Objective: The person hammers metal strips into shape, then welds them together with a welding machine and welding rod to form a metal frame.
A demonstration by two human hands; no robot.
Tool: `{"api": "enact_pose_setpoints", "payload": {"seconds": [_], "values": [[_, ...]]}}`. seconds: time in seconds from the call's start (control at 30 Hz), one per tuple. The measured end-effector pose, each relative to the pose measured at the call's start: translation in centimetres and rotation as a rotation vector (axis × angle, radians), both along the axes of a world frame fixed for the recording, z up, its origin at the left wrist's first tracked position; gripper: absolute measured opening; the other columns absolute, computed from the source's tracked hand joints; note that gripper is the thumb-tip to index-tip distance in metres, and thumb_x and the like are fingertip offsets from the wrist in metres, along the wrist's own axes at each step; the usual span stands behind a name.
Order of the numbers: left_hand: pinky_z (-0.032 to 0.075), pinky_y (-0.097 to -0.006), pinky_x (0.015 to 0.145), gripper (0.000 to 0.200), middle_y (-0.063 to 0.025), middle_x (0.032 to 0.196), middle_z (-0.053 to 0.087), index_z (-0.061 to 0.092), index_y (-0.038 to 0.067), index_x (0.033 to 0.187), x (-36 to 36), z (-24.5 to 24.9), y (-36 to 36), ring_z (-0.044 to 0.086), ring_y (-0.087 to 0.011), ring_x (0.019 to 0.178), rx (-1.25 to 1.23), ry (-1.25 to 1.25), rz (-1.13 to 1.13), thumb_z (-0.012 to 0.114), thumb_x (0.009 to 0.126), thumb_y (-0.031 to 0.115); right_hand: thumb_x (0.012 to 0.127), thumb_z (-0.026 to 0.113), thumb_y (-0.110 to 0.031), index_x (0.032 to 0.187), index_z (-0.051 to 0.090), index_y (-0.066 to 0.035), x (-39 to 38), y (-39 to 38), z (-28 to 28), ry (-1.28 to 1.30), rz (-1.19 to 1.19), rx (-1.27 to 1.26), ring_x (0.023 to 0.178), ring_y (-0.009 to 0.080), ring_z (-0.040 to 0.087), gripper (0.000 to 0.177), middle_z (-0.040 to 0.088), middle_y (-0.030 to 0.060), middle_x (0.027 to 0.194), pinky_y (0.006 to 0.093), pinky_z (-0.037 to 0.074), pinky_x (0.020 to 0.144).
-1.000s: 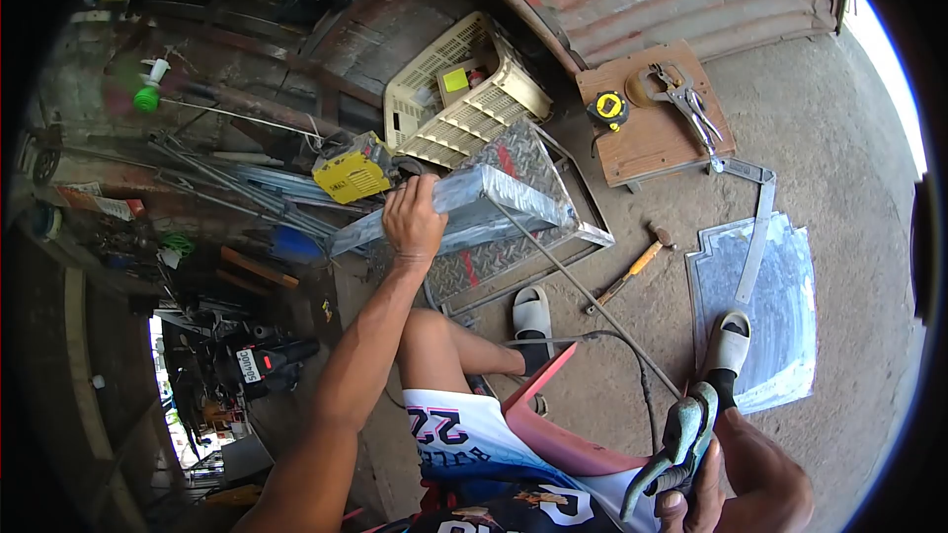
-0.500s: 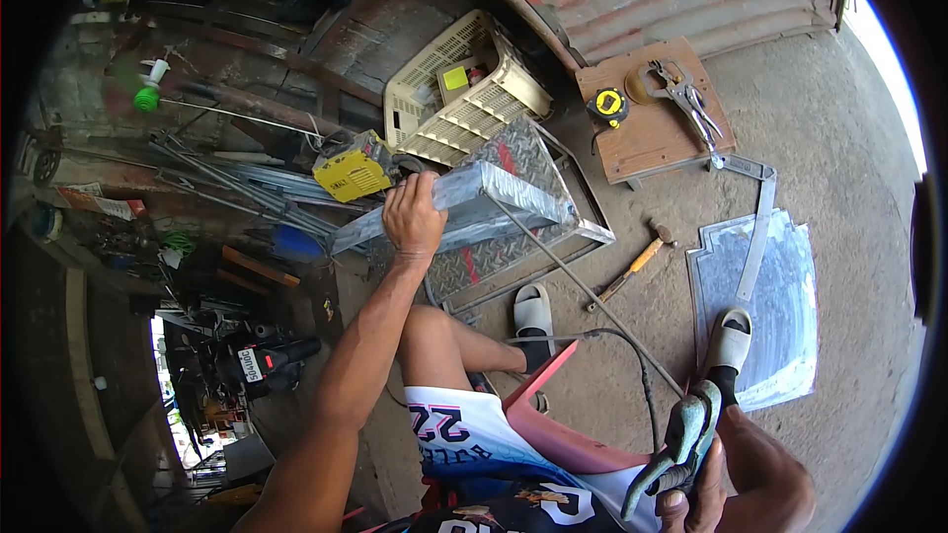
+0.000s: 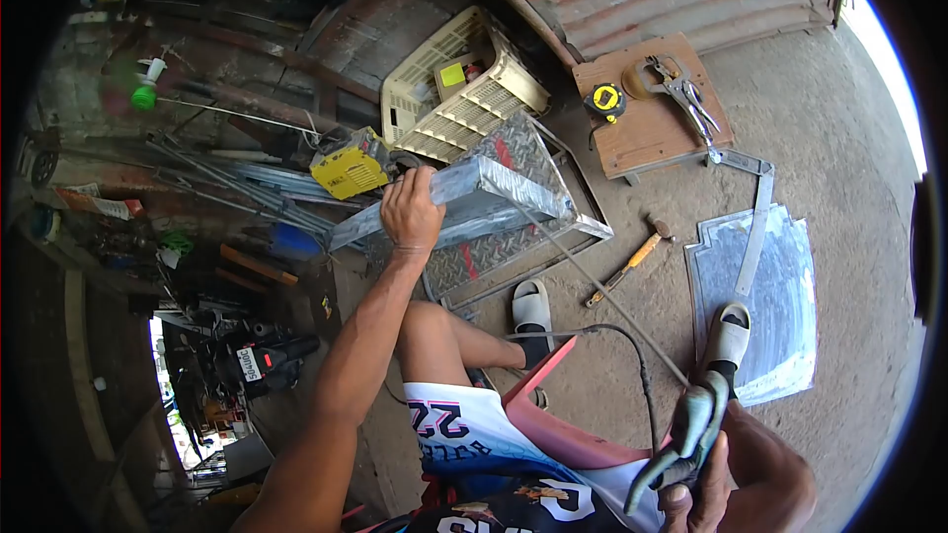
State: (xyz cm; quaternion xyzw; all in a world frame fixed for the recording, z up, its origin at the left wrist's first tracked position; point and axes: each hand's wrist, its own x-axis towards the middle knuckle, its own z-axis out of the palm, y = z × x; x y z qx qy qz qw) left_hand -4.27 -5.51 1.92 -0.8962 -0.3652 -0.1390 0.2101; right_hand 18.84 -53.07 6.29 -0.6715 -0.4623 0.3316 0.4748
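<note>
My left hand [image 3: 413, 212] is wrapped over the upper edge of a bent, silvery sheet-metal piece [image 3: 458, 182], which rests tilted on a checker-plate surface [image 3: 499, 252]. Down at the lower right, my right hand [image 3: 709, 495] grips a greenish welding electrode holder [image 3: 691, 424]. A long thin welding rod [image 3: 585, 273] runs from its jaw up to the left, its far end overlapping the metal piece's near corner. The black cable [image 3: 647, 385] loops beside my leg.
A claw-less hammer [image 3: 632, 262] lies on the concrete floor. My foot stands on a flat metal sheet [image 3: 780, 316], with a steel square [image 3: 757, 232] over it. The small wooden table [image 3: 642, 143] carries a tape measure [image 3: 605, 102] and locking pliers [image 3: 681, 94]. Behind stand a cream crate [image 3: 464, 104] and a yellow machine [image 3: 348, 173].
The electrode holder has turned slightly in my right hand, and the rod has shifted a little with it. My left hand keeps its grip on the sheet-metal piece.
</note>
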Motion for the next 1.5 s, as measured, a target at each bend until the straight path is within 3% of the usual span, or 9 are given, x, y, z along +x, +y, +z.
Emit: {"api": "enact_pose_setpoints", "payload": {"seconds": [0.1, 0.2, 0.37, 0.43, 0.77, 0.9, 1.03, 1.2, 1.5], "values": [[0.045, -0.0444, 0.077, 0.046, -0.0111, 0.097, 0.063, 0.059, 0.009, 0.103, 0.0, 0.0, 0.0, 0.062, -0.0359, 0.091, 0.003, -0.004, -0.009, 0.076, 0.061, 0.002, 0.098, 0.057, -0.011, 0.155, 0.026, 0.001, -0.1, -0.3, -0.1, 0.011, 0.021, -0.035, 0.101, 0.0402, 0.069, 0.067, 0.063, 0.0313, 0.119, 0.0417, 0.054, 0.084], [0.045, -0.0443, 0.077, 0.045, -0.0111, 0.097, 0.063, 0.059, 0.009, 0.103, 0.0, 0.1, 0.0, 0.062, -0.0358, 0.091, 0.004, 0.002, -0.006, 0.075, 0.061, 0.002, 0.099, 0.055, -0.013, 0.154, 0.024, 0.008, -0.3, -1.2, -0.3, 0.395, -0.09, 0.011, 0.115, 0.0364, 0.064, 0.066, 0.055, 0.0323, 0.135, 0.0392, 0.051, 0.094], [0.045, -0.0441, 0.077, 0.045, -0.0111, 0.097, 0.063, 0.059, 0.009, 0.103, -0.1, -0.1, 0.3, 0.062, -0.0357, 0.091, -0.001, 0.014, -0.003, 0.075, 0.061, 0.002, 0.103, 0.051, -0.032, 0.154, 0.026, 0.003, -0.8, -1.0, -0.5, 0.279, -0.004, -0.083, 0.108, 0.0323, 0.062, 0.067, 0.06, 0.0224, 0.127, 0.0391, 0.049, 0.094], [0.046, -0.0441, 0.077, 0.045, -0.0109, 0.097, 0.064, 0.059, 0.009, 0.103, -0.1, 0.0, 0.2, 0.062, -0.0355, 0.091, -0.011, 0.016, 0.006, 0.075, 0.061, 0.002, 0.102, 0.05, -0.029, 0.153, 0.03, 0.004, -0.3, -1.2, -0.5, 0.215, -0.062, 0.045, 0.123, 0.0396, 0.056, 0.064, 0.052, 0.0272, 0.138, 0.0429, 0.043, 0.104], [0.047, -0.0437, 0.078, 0.05, -0.009, 0.092, 0.062, 0.059, 0.011, 0.101, -0.3, -0.2, 0.3, 0.062, -0.033, 0.089, 0.043, 0.022, -0.029, 0.081, 0.057, 0.003, 0.099, 0.055, -0.014, 0.152, 0.027, 0.01, 0.1, -0.7, 0.3, 0.27, -0.094, 0.03, 0.103, 0.0384, 0.068, 0.065, 0.061, 0.0325, 0.124, 0.0418, 0.054, 0.084], [0.047, -0.0433, 0.077, 0.049, -0.0089, 0.092, 0.062, 0.058, 0.011, 0.101, -0.1, -0.1, 0.3, 0.062, -0.033, 0.089, 0.026, 0.033, -0.007, 0.081, 0.058, 0.003, 0.098, 0.057, -0.013, 0.154, 0.027, 0.003, 0.0, 0.2, 1.1, 0.072, 0.041, -0.169, 0.09, 0.041, 0.068, 0.065, 0.064, 0.0302, 0.111, 0.0428, 0.054, 0.076], [0.047, -0.0432, 0.077, 0.046, -0.0088, 0.092, 0.062, 0.058, 0.011, 0.1, -0.3, 0.0, 0.1, 0.062, -0.0328, 0.089, 0.025, 0.024, -0.016, 0.079, 0.06, 0.003, 0.099, 0.057, -0.014, 0.155, 0.025, 0.002, -0.4, -1.3, -0.6, 0.157, 0.008, -0.005, 0.104, 0.0384, 0.068, 0.067, 0.062, 0.0293, 0.123, 0.04, 0.055, 0.085], [0.047, -0.0433, 0.076, 0.043, -0.0087, 0.091, 0.062, 0.059, 0.011, 0.1, -0.1, -0.2, 0.5, 0.062, -0.0327, 0.088, 0.032, 0.022, -0.024, 0.077, 0.062, 0.004, 0.097, 0.056, -0.01, 0.155, 0.027, 0.002, -0.1, -0.2, 0.7, 0.136, 0.013, -0.091, 0.083, 0.0411, 0.07, 0.066, 0.066, 0.0316, 0.106, 0.0428, 0.055, 0.073], [0.046, -0.0439, 0.077, 0.045, -0.0086, 0.092, 0.062, 0.059, 0.011, 0.101, -0.2, -0.3, 0.5, 0.062, -0.0328, 0.088, 0.039, 0.015, -0.031, 0.079, 0.061, 0.004, 0.098, 0.056, -0.01, 0.155, 0.027, 0.001, 0.1, -0.3, 0.3, 0.082, -0.002, -0.014, 0.083, 0.0415, 0.07, 0.066, 0.067, 0.0304, 0.104, 0.0424, 0.055, 0.073]]}}
